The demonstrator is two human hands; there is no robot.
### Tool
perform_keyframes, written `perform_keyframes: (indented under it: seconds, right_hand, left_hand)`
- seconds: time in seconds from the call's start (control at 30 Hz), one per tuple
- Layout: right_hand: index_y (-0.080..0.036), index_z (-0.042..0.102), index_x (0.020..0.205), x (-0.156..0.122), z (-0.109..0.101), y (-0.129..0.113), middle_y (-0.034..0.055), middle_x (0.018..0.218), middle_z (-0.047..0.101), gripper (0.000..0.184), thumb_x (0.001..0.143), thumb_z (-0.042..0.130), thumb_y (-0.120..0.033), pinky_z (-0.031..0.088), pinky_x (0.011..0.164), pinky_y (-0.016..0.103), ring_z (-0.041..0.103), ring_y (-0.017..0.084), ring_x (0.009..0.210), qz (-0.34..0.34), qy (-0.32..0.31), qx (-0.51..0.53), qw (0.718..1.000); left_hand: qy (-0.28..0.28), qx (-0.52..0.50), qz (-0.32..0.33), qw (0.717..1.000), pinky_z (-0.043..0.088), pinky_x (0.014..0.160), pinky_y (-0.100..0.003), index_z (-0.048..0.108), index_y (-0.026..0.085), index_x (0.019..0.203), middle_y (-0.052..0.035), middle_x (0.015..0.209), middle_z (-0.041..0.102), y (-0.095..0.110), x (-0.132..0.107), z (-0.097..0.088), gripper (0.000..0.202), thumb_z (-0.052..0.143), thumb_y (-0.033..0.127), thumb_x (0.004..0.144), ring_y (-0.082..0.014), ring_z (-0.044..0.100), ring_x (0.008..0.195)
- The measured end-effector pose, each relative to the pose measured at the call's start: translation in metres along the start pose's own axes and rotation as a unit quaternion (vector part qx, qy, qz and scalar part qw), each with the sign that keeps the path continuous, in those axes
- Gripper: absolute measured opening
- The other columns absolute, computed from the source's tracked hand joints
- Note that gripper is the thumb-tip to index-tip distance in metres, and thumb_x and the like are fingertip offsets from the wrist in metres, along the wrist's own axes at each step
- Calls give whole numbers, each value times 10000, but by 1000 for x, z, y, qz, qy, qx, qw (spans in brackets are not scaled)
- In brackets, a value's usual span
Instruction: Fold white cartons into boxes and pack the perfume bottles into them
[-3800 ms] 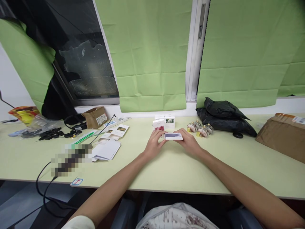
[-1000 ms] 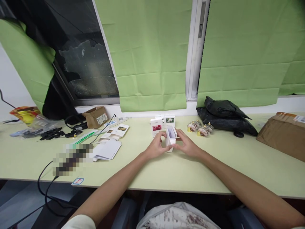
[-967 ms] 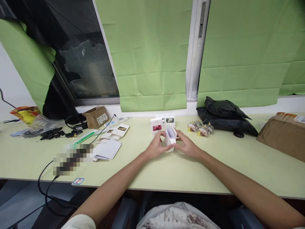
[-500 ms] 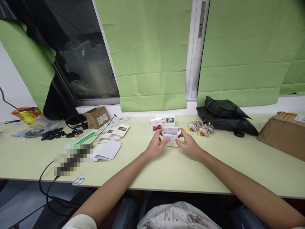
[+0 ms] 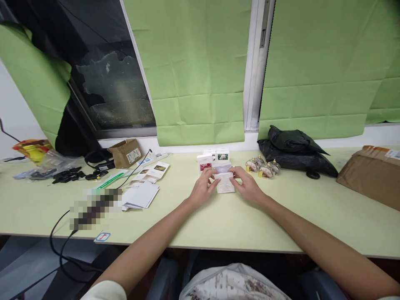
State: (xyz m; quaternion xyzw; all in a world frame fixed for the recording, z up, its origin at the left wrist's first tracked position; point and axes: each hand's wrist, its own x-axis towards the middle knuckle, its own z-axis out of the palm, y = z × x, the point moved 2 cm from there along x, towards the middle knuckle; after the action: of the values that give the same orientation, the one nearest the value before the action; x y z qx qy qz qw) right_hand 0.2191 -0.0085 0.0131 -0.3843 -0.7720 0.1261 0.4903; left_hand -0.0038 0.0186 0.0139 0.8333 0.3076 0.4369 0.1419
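A small white carton [image 5: 225, 182] lies flat on the pale green table [image 5: 218, 225], printed side up, between my two hands. My left hand [image 5: 203, 188] grips its left edge with fingers curled over the top flap. On the carton's right edge, the fingers of my right hand [image 5: 248, 186] are pinched. Just behind stand three small white boxes: one with a red picture [image 5: 204, 162] and two more [image 5: 222, 156].
Several small round foil-wrapped items [image 5: 263, 167] sit right of the boxes, before a black bag [image 5: 295, 152]. A brown parcel [image 5: 370, 175] lies far right. To the left are leaflets [image 5: 142, 193], a small cardboard box [image 5: 126, 152], cables and black clips [image 5: 67, 175].
The carton, held on edge with its opening facing up a second ago, has been turned and laid down flat on the table. Both hands stayed on it.
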Motion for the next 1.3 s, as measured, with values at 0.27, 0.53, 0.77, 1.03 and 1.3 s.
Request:
perform_keyframes:
  seconds: [0.27, 0.53, 0.77, 1.03, 1.3]
  right_hand:
    - [-288, 582, 1274, 0, 0, 4, 85, 1266, 646, 278, 1040, 468, -385, 556, 946, 442, 674, 259, 1058, -1, -10, -18, 1000]
    - [-268, 590, 1140, 0, -1, 1, 75, 1150, 661, 222, 1040, 472, -425, 565, 781, 360, 677, 248, 1011, 10, -10, -7, 1000]
    - [-261, 600, 1054, 3, -4, 1, 70, 1071, 662, 216, 1040, 481, -440, 551, 799, 370, 661, 244, 982, 3, -14, -20, 1000]
    - [-274, 592, 1141, 1, -4, 3, 84, 1129, 660, 230, 1012, 530, -453, 536, 647, 332, 658, 263, 1001, 6, -18, -32, 999]
    - [-264, 601, 1101, 2, -4, 6, 83, 1086, 657, 212, 1020, 517, -442, 553, 780, 385, 654, 264, 987, 2, -20, -40, 999]
  left_hand:
    - [-1, -5, 24, 1000, 572, 870, -357, 559, 268, 1221, -76, 1206, 599, 0, 1, 3, 209, 499, 385, 1059, -191, 623, 1023]
    - [-5, 9, 31, 999, 559, 806, -326, 578, 260, 1204, -75, 1193, 596, 2, 2, 0, 210, 489, 387, 1063, -181, 614, 980]
    - [-6, 19, 19, 1000, 543, 755, -316, 619, 249, 1145, -76, 1143, 605, 6, 2, -1, 210, 491, 392, 1060, -197, 614, 994]
    - [7, 12, 42, 999, 548, 801, -330, 528, 282, 1271, -76, 1276, 594, 1, 0, 1, 245, 538, 372, 1043, -182, 623, 997]
    - [-15, -24, -34, 999, 560, 813, -334, 423, 293, 1351, -74, 1329, 590, -4, 0, 3, 423, 615, 410, 993, -182, 652, 999]
